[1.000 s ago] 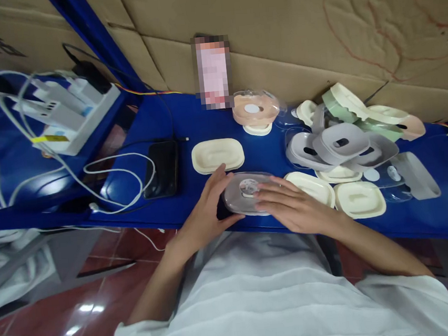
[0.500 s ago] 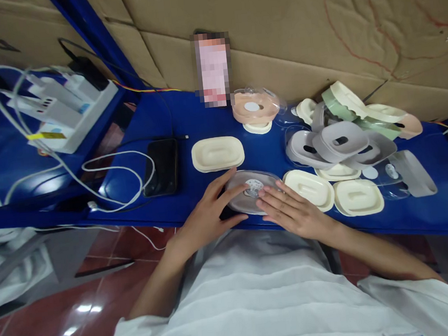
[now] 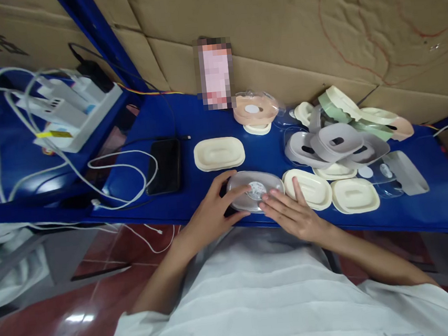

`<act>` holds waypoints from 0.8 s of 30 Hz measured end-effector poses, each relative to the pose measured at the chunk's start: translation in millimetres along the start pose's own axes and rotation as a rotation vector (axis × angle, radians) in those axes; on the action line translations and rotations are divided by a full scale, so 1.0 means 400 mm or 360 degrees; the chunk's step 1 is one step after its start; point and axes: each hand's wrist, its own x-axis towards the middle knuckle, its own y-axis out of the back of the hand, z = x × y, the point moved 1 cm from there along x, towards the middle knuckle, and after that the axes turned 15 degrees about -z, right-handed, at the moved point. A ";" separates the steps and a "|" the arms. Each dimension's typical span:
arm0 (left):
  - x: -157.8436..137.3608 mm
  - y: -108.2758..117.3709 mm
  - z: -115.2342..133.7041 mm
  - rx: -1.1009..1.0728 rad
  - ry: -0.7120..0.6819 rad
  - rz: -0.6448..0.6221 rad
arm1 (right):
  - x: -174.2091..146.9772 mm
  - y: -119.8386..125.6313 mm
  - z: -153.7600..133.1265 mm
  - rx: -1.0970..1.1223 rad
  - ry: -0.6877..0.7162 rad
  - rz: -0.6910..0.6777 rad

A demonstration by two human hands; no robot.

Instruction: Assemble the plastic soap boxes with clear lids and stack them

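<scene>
A grey rounded plastic box (image 3: 247, 204) with a glossy see-through cover lies near the front edge of the blue table. On its top is a round white printed sticker (image 3: 257, 189). My left hand (image 3: 216, 206) grips the box's left side, thumb at the front and fingers at the back, the index finger reaching over the top to the sticker. My right hand (image 3: 294, 215) has its fingers stretched out, their tips on the sticker's right part and the box's top. One right finger is raised over a cream oval lid (image 3: 317, 193) beside the box.
Another cream lid (image 3: 219, 153) lies behind the box. To the right, grey box parts (image 3: 338, 141) are heaped with green and cream ones. A peach box (image 3: 256, 109) stands at the back, near a blurred-out phone (image 3: 217, 76). At left are a black power bank (image 3: 164, 166) and a power strip (image 3: 95, 111).
A finger of my right hand has lifted away from the others. The right fingertips have eased slightly back from the sticker. The camera view has shifted a little; the box stays in place.
</scene>
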 end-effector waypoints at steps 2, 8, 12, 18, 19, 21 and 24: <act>-0.002 -0.002 -0.005 -0.0046 0.0017 -0.0011 | 0.004 -0.003 0.007 0.0128 -0.0079 0.0013; 0.001 0.008 -0.002 -0.0118 0.0112 -0.0122 | 0.026 -0.001 0.020 0.0248 -0.0139 -0.0011; 0.005 0.022 0.002 -0.0130 0.0117 -0.0120 | 0.031 0.006 0.017 0.0255 -0.0157 0.0014; 0.007 0.007 -0.013 -0.0059 0.0095 -0.0101 | 0.029 0.004 0.010 0.0257 -0.0181 -0.0032; 0.006 0.004 -0.014 -0.0044 0.0100 -0.0099 | 0.027 0.005 0.012 0.0262 -0.0172 -0.0055; -0.002 0.004 -0.010 0.0000 0.0116 -0.0077 | 0.022 0.016 0.025 0.0324 -0.0150 -0.0101; -0.031 0.037 0.008 0.0084 0.0151 0.0001 | 0.036 0.053 0.067 0.0464 -0.0217 -0.0089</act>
